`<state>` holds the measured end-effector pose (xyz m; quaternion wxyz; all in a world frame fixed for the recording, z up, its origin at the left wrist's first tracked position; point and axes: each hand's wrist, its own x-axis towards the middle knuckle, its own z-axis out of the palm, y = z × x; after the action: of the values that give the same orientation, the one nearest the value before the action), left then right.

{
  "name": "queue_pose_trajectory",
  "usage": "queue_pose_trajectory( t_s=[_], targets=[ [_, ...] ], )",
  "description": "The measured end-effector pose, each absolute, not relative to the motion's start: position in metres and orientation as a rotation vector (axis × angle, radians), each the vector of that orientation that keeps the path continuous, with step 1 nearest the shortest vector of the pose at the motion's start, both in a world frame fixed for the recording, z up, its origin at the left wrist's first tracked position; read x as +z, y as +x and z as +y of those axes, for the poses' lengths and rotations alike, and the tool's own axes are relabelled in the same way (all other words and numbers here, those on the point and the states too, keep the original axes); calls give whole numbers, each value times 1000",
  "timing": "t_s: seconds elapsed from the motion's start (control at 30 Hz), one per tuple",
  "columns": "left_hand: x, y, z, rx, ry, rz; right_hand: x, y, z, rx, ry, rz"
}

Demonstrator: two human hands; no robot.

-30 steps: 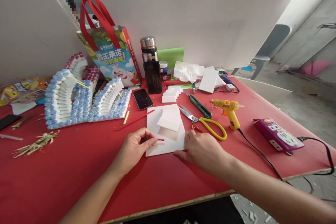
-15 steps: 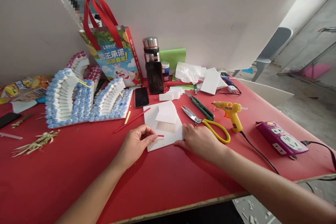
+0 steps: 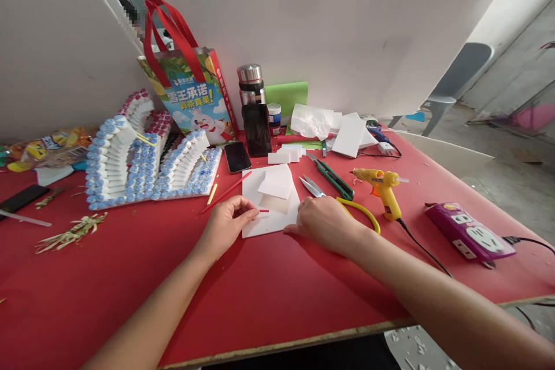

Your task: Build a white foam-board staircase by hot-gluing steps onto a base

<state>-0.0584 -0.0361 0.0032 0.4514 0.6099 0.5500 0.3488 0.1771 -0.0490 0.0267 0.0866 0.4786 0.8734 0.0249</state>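
My left hand (image 3: 229, 222) pinches a short, thin red stick (image 3: 263, 211) between thumb and fingertips, over the left part of a white foam board (image 3: 254, 230). A smaller white piece (image 3: 276, 183) stands tilted on that board. At the board's right edge is my right hand (image 3: 325, 219), fingers curled under and thumb near the lower corner; whatever they grip is hidden. Partly behind this hand lie scissors (image 3: 312, 186) with yellow handles. A green utility knife (image 3: 333, 178) lies just beyond them. A longer red stick (image 3: 229, 189) rests left of the board.
A yellow glue gun (image 3: 384, 188) and a purple power strip (image 3: 470, 234) are on the right. Blue-and-white models (image 3: 143, 167), a gift bag (image 3: 195, 98), a phone (image 3: 237, 157) and a thermos (image 3: 250, 82) stand or lie behind. White panels (image 3: 338, 40) close off the back.
The view has shifted slightly. My right hand has moved up over the scissors' handles, covering more of them. My left hand still pinches the short red stick.
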Motion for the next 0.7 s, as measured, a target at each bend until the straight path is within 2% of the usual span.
queue_pose_trajectory(
  t_s=[0.27, 0.57, 0.7],
  targets=[
    [12, -34, -51, 842, 1616, 1495, 17, 191, -52, 69, 1460, 2730],
    [1, -18, -44, 989, 1705, 1367, 19, 197, -52, 17, 1553, 2771],
    [-2, -16, -45, 1020, 1525, 1327, 16, 199, -50, 5, 1589, 2776]
  ],
)
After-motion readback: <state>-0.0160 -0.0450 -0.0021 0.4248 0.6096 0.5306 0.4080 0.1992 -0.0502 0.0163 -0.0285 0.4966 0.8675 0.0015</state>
